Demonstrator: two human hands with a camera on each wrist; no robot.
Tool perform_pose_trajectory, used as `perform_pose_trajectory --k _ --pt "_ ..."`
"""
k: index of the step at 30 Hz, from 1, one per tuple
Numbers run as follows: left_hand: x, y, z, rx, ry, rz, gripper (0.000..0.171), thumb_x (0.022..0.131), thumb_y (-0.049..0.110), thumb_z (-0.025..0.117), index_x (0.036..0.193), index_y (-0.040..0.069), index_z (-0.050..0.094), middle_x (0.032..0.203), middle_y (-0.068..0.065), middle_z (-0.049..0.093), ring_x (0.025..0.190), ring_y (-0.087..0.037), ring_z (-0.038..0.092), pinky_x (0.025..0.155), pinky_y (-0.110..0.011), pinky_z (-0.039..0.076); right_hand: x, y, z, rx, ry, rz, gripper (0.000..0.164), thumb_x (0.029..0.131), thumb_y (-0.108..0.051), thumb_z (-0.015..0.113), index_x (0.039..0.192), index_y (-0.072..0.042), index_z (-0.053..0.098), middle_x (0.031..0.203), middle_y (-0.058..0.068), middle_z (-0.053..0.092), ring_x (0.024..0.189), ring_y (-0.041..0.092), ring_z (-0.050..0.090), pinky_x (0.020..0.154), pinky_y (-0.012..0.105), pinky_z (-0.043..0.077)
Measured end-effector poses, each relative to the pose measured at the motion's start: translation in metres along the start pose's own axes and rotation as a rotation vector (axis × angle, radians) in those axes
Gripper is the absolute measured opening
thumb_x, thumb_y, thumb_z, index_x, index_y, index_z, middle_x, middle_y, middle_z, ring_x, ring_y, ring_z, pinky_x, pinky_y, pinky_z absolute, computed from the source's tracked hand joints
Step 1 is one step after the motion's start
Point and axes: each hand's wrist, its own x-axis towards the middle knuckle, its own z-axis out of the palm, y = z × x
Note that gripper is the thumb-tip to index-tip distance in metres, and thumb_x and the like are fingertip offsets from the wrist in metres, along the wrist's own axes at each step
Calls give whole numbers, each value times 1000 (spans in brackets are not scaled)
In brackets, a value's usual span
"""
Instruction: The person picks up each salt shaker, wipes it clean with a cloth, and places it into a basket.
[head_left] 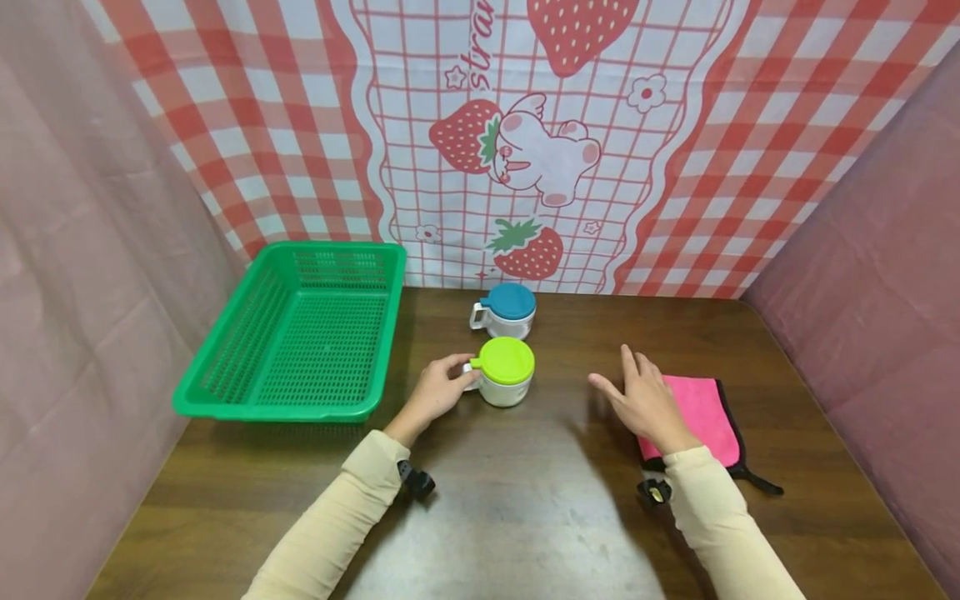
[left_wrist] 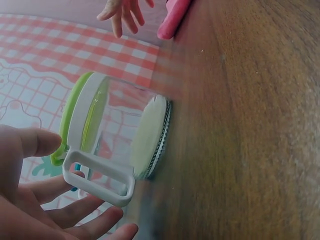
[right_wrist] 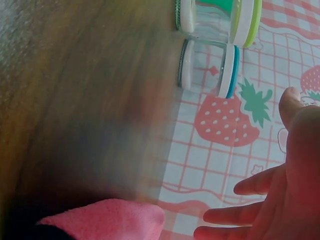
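A clear jar [head_left: 504,392] with a lime-green lid, white side handle and pale contents stands upright on the table. My left hand [head_left: 438,390] is at its handle [left_wrist: 102,180]. In the left wrist view the thumb lies by the lid's edge, and the index fingertip shows through the handle loop; the other fingers are spread. Just behind stands a similar jar [head_left: 510,323] with a blue lid [right_wrist: 233,72], its handle pointing left. My right hand [head_left: 643,407], fingers spread, hovers by a folded pink cloth [head_left: 708,417] and holds nothing.
A green perforated basket [head_left: 386,350] sits at the left of the brown wooden table [head_left: 510,517]. The cloth has black edging and a black loop [head_left: 759,482]. A strawberry-patterned curtain [head_left: 525,167] hangs along the back; pink drapes [head_left: 870,250] close in both sides.
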Motion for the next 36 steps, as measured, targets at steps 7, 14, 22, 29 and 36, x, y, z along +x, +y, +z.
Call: perform_pose_trajectory --k 7,14,22,29,36 --pt "0 -2 1 -23 -6 1 37 84 23 62 115 3 60 108 -16 65 102 -25 60 89 -37 51 -1 4 3 -3 -11 7 90 85 -66 32 143 0 14 140 34 23 127 50 23 101 68 23" --pt "0 -4 3 -48 -7 0 34 86 19 59 115 2 60 109 -16 65 101 -25 60 88 -36 51 -3 8 4 1 -16 -6 86 88 -62 34 141 3 18 137 36 26 126 50 26 101 66 25" --pt "2 -7 5 -103 -25 -19 33 86 16 58 115 0 59 111 -17 63 104 -26 59 91 -38 50 -4 15 3 -36 36 -59 57 96 -36 36 133 8 35 127 36 40 116 51 39 96 62 36" --pt "2 -7 6 -107 -39 -33 32 87 17 57 115 1 58 113 -16 63 105 -26 58 92 -38 49 -7 19 -6 -57 24 -82 44 94 -17 41 129 9 39 120 38 44 109 51 45 90 61 40" --pt "1 -6 4 -86 -46 -25 32 88 18 56 114 1 58 112 -16 63 103 -26 57 91 -38 49 -8 28 -12 -70 -26 -56 50 91 -20 48 129 11 37 121 38 43 110 52 43 91 62 39"
